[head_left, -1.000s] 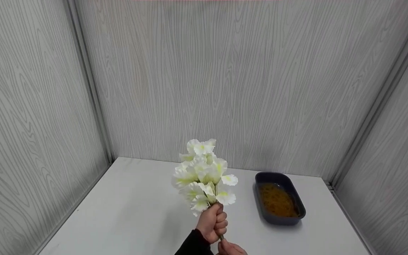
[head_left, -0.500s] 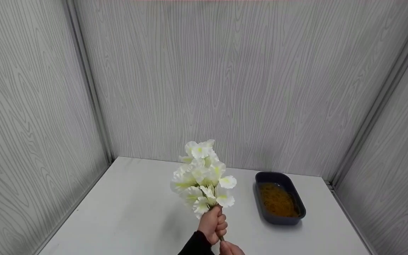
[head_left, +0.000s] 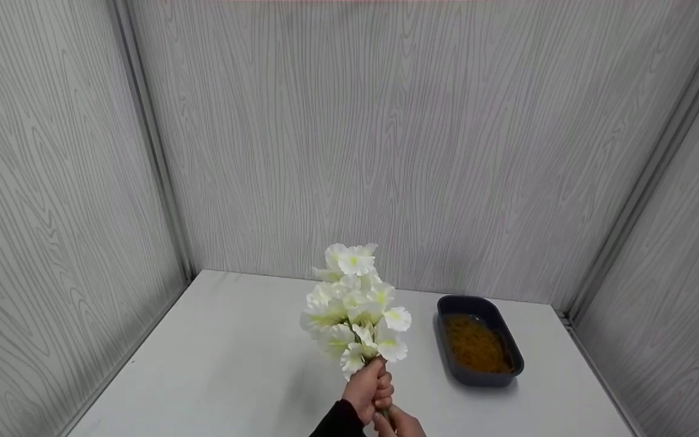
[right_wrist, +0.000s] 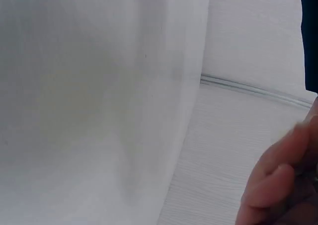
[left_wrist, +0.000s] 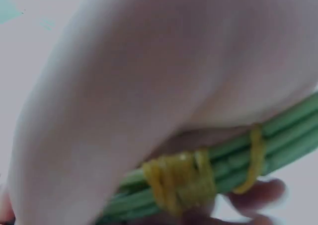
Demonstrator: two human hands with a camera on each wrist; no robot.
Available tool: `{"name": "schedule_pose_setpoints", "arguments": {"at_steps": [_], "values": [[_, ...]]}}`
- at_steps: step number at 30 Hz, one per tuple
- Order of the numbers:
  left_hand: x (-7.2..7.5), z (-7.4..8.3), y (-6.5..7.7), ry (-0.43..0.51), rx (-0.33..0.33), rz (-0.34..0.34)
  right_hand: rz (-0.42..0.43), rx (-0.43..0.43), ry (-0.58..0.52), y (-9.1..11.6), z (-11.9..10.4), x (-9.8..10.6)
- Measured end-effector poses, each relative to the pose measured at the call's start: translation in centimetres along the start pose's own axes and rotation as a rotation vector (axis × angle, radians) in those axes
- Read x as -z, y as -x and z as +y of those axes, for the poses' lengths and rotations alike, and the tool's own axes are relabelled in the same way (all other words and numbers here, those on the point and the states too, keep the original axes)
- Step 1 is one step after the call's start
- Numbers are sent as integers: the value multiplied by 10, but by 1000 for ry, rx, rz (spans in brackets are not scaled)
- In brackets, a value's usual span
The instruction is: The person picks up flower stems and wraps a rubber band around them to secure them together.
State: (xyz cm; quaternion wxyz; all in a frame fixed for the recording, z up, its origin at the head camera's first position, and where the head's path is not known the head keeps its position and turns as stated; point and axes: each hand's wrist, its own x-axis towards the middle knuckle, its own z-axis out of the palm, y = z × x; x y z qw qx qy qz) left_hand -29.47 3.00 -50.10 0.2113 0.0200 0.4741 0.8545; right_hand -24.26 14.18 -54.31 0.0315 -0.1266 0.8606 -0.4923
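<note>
A bunch of white flowers (head_left: 355,309) with yellow-green centres stands upright in front of me in the head view. My left hand (head_left: 369,391) grips its stems just below the blooms. Lower down, at the frame's bottom edge, my right hand (head_left: 401,422) has thumb and fingers around the lower stems. Close up in the left wrist view are the green stems (left_wrist: 288,135), with a yellow rubber band (left_wrist: 181,183) wound round them and a further loop to the right. Fingers (left_wrist: 256,195) show beneath the stems. In the right wrist view, curled fingers (right_wrist: 271,187) appear at the right edge; what they hold is hidden.
A dark blue rectangular container (head_left: 480,379) with an orange-brown mass (head_left: 477,343) inside stands on the white table (head_left: 228,352), right of the flowers. Grey wood-grain panels (head_left: 349,133) enclose the table at the back and both sides.
The bunch first shifts slightly left, then moves a little right and down. Both hands stay on the stems, and the right hand comes slightly higher. The container has not moved.
</note>
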Motion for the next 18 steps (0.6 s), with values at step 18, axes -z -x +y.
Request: {"name": "schedule_pose_setpoints", "arguments": {"at_steps": [18], "values": [[20, 5, -5, -322, -31, 99, 89, 88, 235, -6, 6, 6]]}}
